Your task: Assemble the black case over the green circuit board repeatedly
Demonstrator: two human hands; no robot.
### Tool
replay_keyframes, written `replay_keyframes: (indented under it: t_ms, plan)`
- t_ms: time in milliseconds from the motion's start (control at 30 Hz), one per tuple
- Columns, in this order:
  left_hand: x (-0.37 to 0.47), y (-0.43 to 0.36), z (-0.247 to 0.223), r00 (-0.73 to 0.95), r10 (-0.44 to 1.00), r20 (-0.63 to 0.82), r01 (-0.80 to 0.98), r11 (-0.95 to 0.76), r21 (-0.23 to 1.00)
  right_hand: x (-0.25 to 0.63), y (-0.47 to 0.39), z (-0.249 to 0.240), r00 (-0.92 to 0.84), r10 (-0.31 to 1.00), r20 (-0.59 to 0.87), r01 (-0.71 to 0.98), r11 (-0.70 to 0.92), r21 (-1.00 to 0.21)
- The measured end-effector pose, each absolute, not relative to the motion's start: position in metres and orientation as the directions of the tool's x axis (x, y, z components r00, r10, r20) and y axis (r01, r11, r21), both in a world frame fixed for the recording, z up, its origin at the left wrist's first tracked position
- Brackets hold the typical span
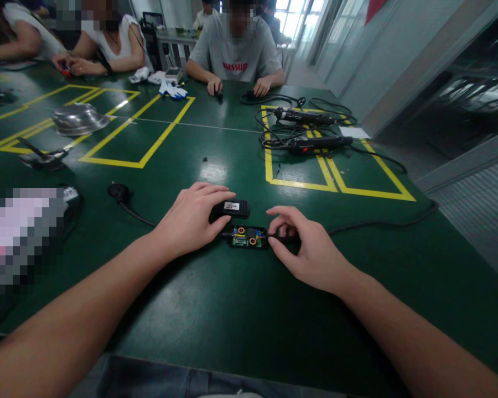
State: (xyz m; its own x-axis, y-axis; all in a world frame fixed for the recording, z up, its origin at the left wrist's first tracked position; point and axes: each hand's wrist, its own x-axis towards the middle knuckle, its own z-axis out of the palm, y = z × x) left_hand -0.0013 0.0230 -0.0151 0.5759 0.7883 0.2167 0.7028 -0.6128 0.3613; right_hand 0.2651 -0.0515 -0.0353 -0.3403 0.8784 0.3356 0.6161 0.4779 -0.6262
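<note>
An opened black plastic case (248, 247) lies on the green table in front of me, a circuit board with two copper coils and coloured wires showing inside. Just behind it is its black cover (241, 208), which bears a white label. My left hand (197, 215) has the cover's left end between thumb and fingers. At the case's right end my right hand (305, 243) curls round the black cable (289, 240), its index finger raised. A cable with a black plug (118, 192) runs out to the left, partly behind my left hand.
Two black electric screwdrivers (319, 145) with tangled cords lie at the back right, inside yellow tape lines. A metal bowl (78, 119) and white-blue gloves (173, 90) are further back on the left. Co-workers sit opposite; one in a grey shirt (236, 52) handles black parts.
</note>
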Motion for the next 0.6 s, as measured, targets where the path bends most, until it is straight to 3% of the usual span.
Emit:
replay_keyframes:
  t_ms: [67, 167, 267, 367, 600]
  plan:
    - [-0.002, 0.025, -0.016, 0.583, 0.795, 0.167, 0.705, -0.598, 0.382, 0.265, -0.052, -0.036, -0.317, 0.885, 0.342, 0.616, 0.466, -0.635]
    - [-0.002, 0.022, -0.011, 0.601, 0.762, 0.240, 0.651, -0.642, 0.405, 0.266, -0.053, -0.035, -0.303, 0.888, 0.345, 0.623, 0.459, -0.634]
    - [-0.001, 0.014, -0.005, 0.674, 0.672, 0.305, 0.528, -0.728, 0.437, 0.267, -0.054, -0.034, -0.328, 0.887, 0.325, 0.618, 0.462, -0.636]
    - [0.002, 0.006, -0.004, 0.770, 0.579, 0.270, 0.427, -0.781, 0.456, 0.266, -0.055, -0.031, -0.352, 0.886, 0.303, 0.627, 0.463, -0.626]
    - [0.002, 0.004, -0.003, 0.801, 0.559, 0.214, 0.435, -0.789, 0.433, 0.264, -0.052, -0.030, -0.407, 0.862, 0.302, 0.614, 0.503, -0.608]
